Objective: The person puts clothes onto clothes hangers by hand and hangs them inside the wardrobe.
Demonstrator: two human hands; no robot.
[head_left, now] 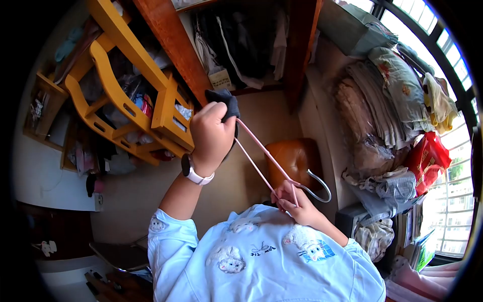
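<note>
A pink clothes hanger [261,146] with a bare silver hook [322,187] is held slantwise in front of my chest. Closed around a bunched dark cloth [221,98] at the hanger's far end is my left hand [207,132], with a watch on its wrist. How much of the hanger lies inside that fist is hidden. Down near the hook, my right hand [299,205] has its fingers closed on the hanger's neck and arms. The dark cloth is too bunched up to tell what garment it is.
An open wardrobe [300,45] with hanging clothes stands ahead. A brown cushioned stool [294,160] is beyond my right hand. Yellow wooden furniture [123,108] fills the left. Folded bedding [377,100] and a red bag [429,160] lie along the window.
</note>
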